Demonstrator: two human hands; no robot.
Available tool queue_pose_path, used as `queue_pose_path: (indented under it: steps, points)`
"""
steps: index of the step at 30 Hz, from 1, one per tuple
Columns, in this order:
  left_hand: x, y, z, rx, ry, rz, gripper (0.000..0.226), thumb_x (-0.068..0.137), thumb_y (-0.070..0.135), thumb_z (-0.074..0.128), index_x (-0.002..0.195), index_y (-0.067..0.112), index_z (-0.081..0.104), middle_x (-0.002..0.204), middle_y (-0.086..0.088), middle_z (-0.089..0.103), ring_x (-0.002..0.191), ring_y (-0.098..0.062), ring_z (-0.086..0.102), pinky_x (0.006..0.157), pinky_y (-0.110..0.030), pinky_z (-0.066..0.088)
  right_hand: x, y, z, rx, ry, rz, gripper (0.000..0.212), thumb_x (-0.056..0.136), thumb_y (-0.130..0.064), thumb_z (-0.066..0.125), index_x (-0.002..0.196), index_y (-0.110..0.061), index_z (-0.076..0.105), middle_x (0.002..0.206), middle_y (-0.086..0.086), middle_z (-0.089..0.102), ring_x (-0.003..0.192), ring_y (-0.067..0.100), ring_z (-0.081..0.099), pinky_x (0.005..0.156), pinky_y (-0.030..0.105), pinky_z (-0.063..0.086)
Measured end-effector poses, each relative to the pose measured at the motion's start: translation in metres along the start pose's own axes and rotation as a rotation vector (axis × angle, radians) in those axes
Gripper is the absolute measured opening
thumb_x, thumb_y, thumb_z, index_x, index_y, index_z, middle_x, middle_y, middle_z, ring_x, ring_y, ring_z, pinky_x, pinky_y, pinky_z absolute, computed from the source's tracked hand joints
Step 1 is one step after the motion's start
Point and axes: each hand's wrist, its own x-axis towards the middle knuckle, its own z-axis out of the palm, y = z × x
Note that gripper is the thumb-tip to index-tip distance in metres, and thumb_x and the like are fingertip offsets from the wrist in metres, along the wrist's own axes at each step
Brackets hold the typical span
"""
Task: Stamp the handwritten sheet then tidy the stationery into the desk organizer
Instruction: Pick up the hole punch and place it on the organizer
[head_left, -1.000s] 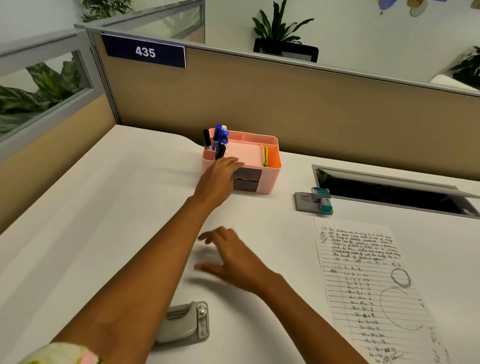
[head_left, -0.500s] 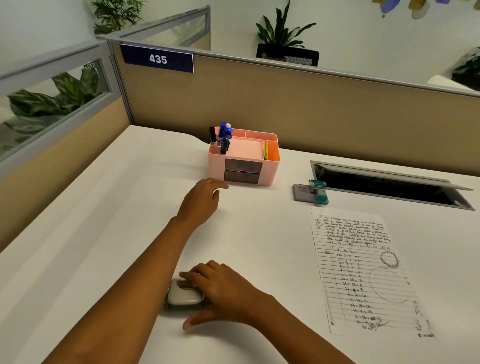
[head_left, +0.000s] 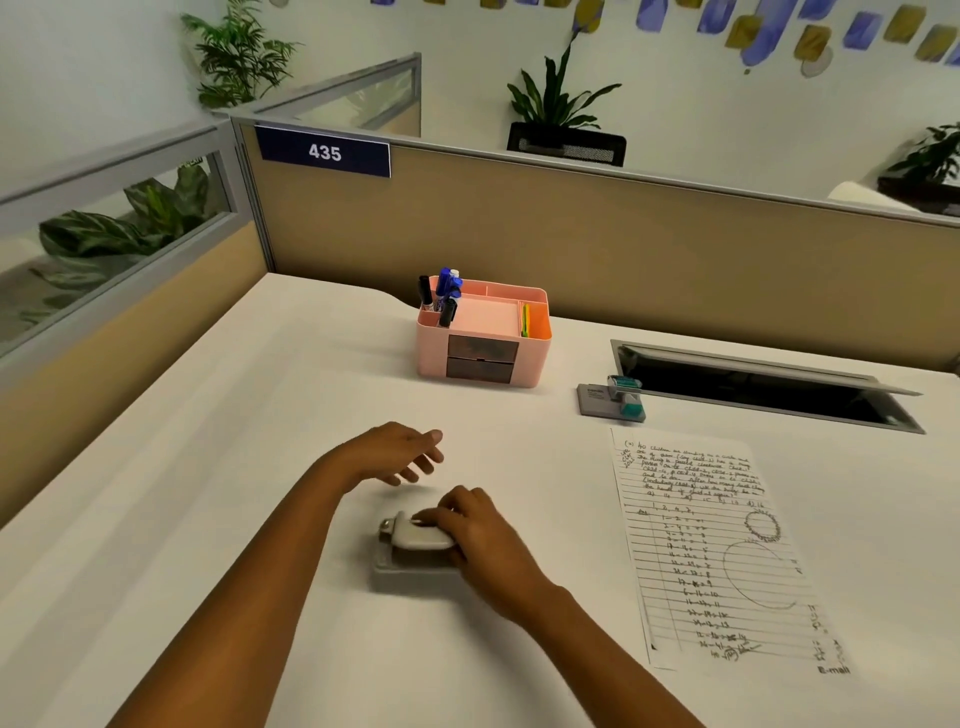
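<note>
My right hand (head_left: 480, 535) grips a grey hole punch (head_left: 415, 545) on the white desk, fingers curled over its top. My left hand (head_left: 400, 452) hovers just beyond it with loosely spread fingers, holding nothing. The handwritten lined sheet (head_left: 722, 551) lies flat to the right. A pink desk organizer (head_left: 485, 338) stands farther back, with markers (head_left: 444, 293) upright in its left slot, a pink note pad on top and two dark drawers in front. A grey and teal stamp (head_left: 615, 397) sits between the organizer and the sheet.
A rectangular cable opening (head_left: 769, 384) with a raised flap cuts into the desk at the back right. Tan partition walls (head_left: 571, 234) enclose the desk at the back and left. The desk's left part (head_left: 182, 467) is bare white surface.
My left hand has drawn back from the organizer toward me. My right hand moved onto the hole punch and closed over it, and the punch has shifted forward on the desk.
</note>
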Motion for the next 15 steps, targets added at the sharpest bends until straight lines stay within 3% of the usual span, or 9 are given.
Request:
queue_pose_path:
  steps: [4,8,11,15]
  points:
    - [-0.004,-0.002,-0.002,-0.145,-0.021,-0.028,0.047,0.094,0.049,0.035,0.114,0.016,0.062,0.118,-0.007,0.059,0.106,-0.025,0.056,0.087,-0.032,0.049,0.018,0.016,-0.023,0.023,0.1,0.128,0.04,0.089,-0.008,0.048,0.128,-0.018,0.054,0.119,0.008,0.051,0.111,0.024,0.045,0.083,0.034,0.047]
    - [0.0,0.006,0.0,-0.55,-0.028,-0.062,0.051,0.09,0.05,0.044,0.12,0.01,0.056,0.118,-0.014,0.059,0.101,-0.028,0.062,0.078,-0.036,0.058,0.037,0.024,-0.041,0.027,0.199,0.182,0.038,0.092,-0.009,0.048,0.129,-0.018,0.053,0.123,0.006,0.051,0.113,0.022,0.045,0.084,0.028,0.045]
    - [0.007,0.016,0.0,-0.693,-0.05,-0.022,0.044,0.09,0.042,0.05,0.119,0.011,0.054,0.119,-0.015,0.057,0.104,-0.03,0.061,0.077,-0.037,0.058,0.05,0.027,-0.048,0.026,0.222,0.213,0.036,0.094,-0.013,0.049,0.129,-0.018,0.053,0.127,0.006,0.051,0.116,0.02,0.045,0.086,0.022,0.042]
    - [0.019,0.026,0.0,-0.724,0.065,0.014,0.032,0.091,0.025,0.054,0.119,0.009,0.054,0.121,-0.017,0.056,0.102,-0.031,0.061,0.082,-0.04,0.055,0.064,0.03,-0.058,0.055,0.195,0.224,0.039,0.095,-0.02,0.049,0.134,-0.018,0.048,0.136,0.006,0.047,0.122,0.02,0.045,0.099,0.023,0.041]
